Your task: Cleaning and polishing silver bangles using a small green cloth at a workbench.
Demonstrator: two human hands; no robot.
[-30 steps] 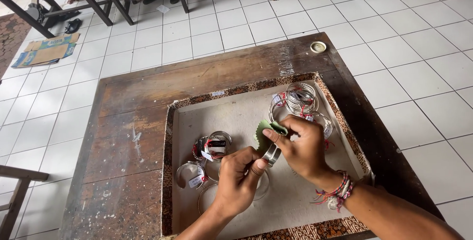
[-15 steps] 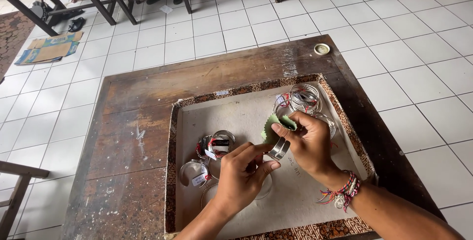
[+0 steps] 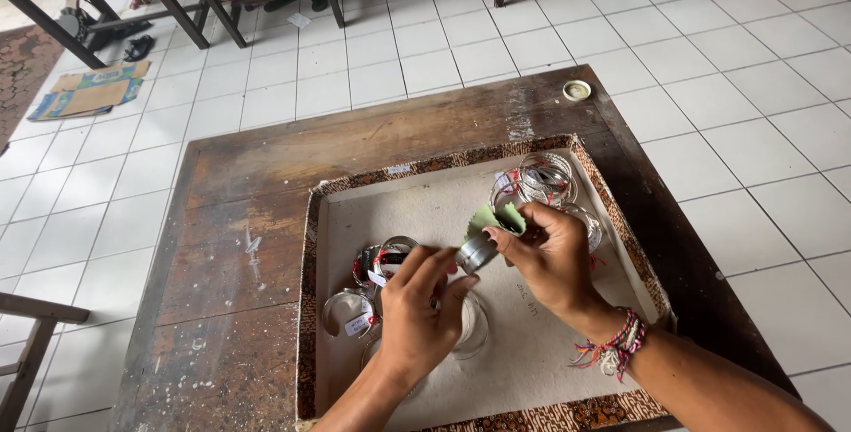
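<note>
Hands work over a shallow tray (image 3: 330, 246) on a wooden table (image 3: 266, 175). The right hand (image 3: 551, 259) clamps its grip on a green cloth (image 3: 496, 219), pressed against a silver bangle (image 3: 476, 253). The left hand (image 3: 417, 312) pinches that bangle. Slipping fingers could drop it onto the loose bangles (image 3: 545, 177) nearby.

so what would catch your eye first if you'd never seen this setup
Two hands meet mid-tray: the left hand and right hand hold a silver bangle, with a green cloth in the right hand. More bangles lie stacked in the shallow tray, which sits on a worn wooden table over white floor tiles.
</note>
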